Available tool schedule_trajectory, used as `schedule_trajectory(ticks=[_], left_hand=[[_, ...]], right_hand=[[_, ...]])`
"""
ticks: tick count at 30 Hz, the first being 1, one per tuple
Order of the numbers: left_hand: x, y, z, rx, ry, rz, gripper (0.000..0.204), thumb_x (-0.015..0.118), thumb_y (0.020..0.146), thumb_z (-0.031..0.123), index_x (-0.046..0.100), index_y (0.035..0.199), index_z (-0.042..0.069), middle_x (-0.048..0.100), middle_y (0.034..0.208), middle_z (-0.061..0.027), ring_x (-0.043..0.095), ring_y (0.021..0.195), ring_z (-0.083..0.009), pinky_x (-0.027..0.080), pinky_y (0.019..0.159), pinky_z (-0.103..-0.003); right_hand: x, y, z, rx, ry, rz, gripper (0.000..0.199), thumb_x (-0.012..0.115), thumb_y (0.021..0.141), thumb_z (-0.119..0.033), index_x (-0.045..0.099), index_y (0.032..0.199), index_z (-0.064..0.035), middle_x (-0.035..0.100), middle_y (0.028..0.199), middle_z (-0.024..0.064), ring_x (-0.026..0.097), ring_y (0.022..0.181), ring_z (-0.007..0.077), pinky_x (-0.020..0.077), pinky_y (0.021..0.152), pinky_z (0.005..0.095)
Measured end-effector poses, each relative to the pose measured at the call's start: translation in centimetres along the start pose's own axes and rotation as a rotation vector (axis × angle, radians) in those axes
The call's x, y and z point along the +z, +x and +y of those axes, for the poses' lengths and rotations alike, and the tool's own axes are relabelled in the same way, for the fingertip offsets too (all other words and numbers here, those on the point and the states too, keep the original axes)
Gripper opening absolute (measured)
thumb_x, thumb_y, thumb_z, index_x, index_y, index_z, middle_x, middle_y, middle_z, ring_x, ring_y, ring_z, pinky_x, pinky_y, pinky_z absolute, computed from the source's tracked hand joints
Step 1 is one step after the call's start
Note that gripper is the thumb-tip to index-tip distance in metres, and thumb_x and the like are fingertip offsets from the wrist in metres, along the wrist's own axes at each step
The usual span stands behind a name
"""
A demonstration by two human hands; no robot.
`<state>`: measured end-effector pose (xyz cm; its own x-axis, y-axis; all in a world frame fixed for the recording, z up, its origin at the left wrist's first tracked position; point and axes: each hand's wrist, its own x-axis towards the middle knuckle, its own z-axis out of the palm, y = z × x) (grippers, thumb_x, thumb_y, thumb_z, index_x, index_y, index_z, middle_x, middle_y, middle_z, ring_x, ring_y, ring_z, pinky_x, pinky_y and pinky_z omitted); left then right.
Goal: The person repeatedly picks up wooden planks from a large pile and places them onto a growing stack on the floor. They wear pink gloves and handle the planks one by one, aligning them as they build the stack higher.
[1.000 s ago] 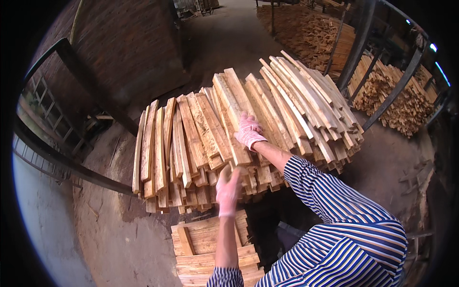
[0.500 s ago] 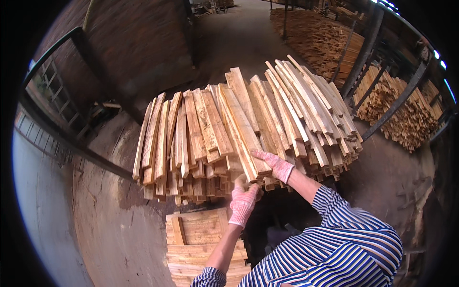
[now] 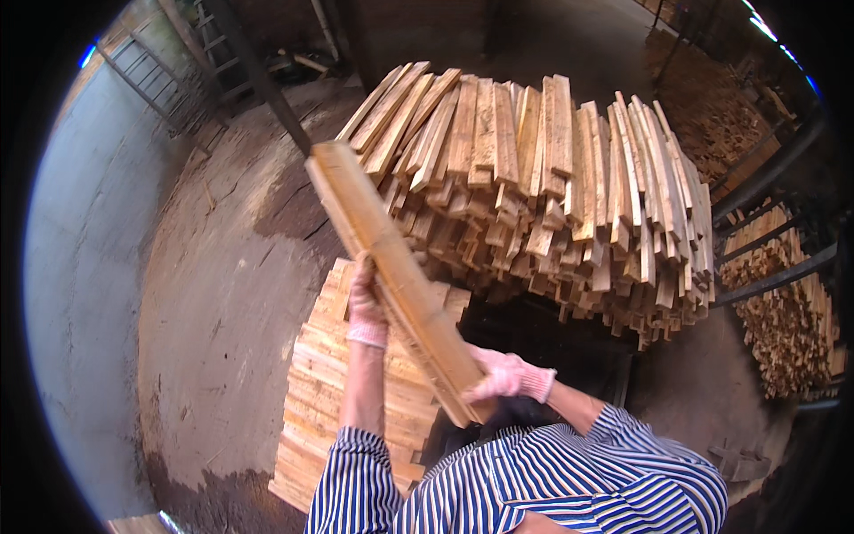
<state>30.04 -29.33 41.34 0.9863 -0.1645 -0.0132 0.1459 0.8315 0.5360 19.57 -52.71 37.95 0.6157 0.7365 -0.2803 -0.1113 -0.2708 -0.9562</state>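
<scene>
Two long wooden planks (image 3: pixel 397 267), seemingly pressed side by side, slant in front of me, clear of the big pile. Gloved in pink and white, my left hand (image 3: pixel 366 307) grips them from the left side near mid-length, its fingers partly hidden. At their near end, my right hand (image 3: pixel 509 375) is closed round the wood from the right. Beneath the planks lies a low stack of boards (image 3: pixel 307 405) in neat rows. Beyond them is the large pile of loose wooden strips (image 3: pixel 534 151), its uneven ends toward me.
A pale blue-grey wall (image 3: pixel 89 240) runs along the left, with a ladder-like metal frame (image 3: pixel 147 71) by it. Dark metal bars (image 3: pixel 778 276) stand at the right, before another wood pile (image 3: pixel 783 325). The floor (image 3: pixel 222 294) is stained concrete.
The planks have come off the big pile and swung left and toward me, over the low stack. My left hand has shifted to their middle. The view has turned left and downward.
</scene>
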Motion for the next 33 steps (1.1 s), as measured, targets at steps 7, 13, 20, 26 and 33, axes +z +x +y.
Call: schedule_trajectory(ticks=[7,13,20,26,33], left_hand=[[-9.7,-18.0,6.4,0.068,0.840,0.150,0.095,0.084,0.074,0.046,0.041,0.147,0.001,0.051,0.143,-0.0138,0.049,0.132,-0.0263,0.046,0.106,-0.041],[-21.0,-28.6,3.9,0.086,1.339,0.285,0.057,0.052,0.102,0.037,0.042,0.148,0.004,0.049,0.148,-0.0097,0.047,0.132,-0.0223,0.037,0.112,-0.036],[-22.0,-24.9,1.2,0.246,0.050,0.543,0.090,0.076,0.078,0.061,0.048,0.141,0.001,0.058,0.137,-0.0171,0.056,0.125,-0.0265,0.047,0.109,-0.041],[-26.4,-20.1,-3.8,0.230,-0.208,0.942,0.083,0.070,0.080,0.067,0.057,0.126,-0.001,0.069,0.112,-0.0192,0.070,0.093,-0.0338,0.059,0.085,-0.048],[-31.8,-21.5,-7.6,0.208,-0.240,1.015,0.098,0.050,0.082,0.083,0.044,0.141,0.005,0.056,0.129,-0.0161,0.058,0.112,-0.0316,0.051,0.094,-0.050]], right_hand=[[12.6,13.7,0.9,-0.060,-0.015,-0.024,0.090,0.088,0.071,-0.038,0.040,0.141,-0.0072,0.061,0.128,0.0163,0.061,0.117,0.0276,0.0505,0.098,0.0361],[20.3,18.6,6.8,-0.153,-0.185,-0.104,0.082,0.087,0.070,-0.039,0.047,0.135,-0.0106,0.065,0.118,0.0184,0.065,0.109,0.0338,0.0529,0.091,0.0381],[18.1,17.5,6.8,-0.222,-0.244,0.006,0.104,0.075,0.081,-0.053,0.021,0.159,-0.0106,0.039,0.155,0.0191,0.044,0.139,0.0321,0.0380,0.113,0.0342],[10.0,23.5,11.7,0.059,-0.374,-0.037,0.075,0.064,0.089,-0.053,0.040,0.153,-0.0229,0.041,0.153,0.0214,0.039,0.143,0.0332,0.0342,0.116,0.0381],[11.6,32.4,19.0,0.085,-0.817,-0.111,0.062,0.055,0.096,-0.046,0.041,0.152,-0.0220,0.032,0.157,0.0247,0.034,0.143,0.0429,0.0310,0.117,0.0452]])
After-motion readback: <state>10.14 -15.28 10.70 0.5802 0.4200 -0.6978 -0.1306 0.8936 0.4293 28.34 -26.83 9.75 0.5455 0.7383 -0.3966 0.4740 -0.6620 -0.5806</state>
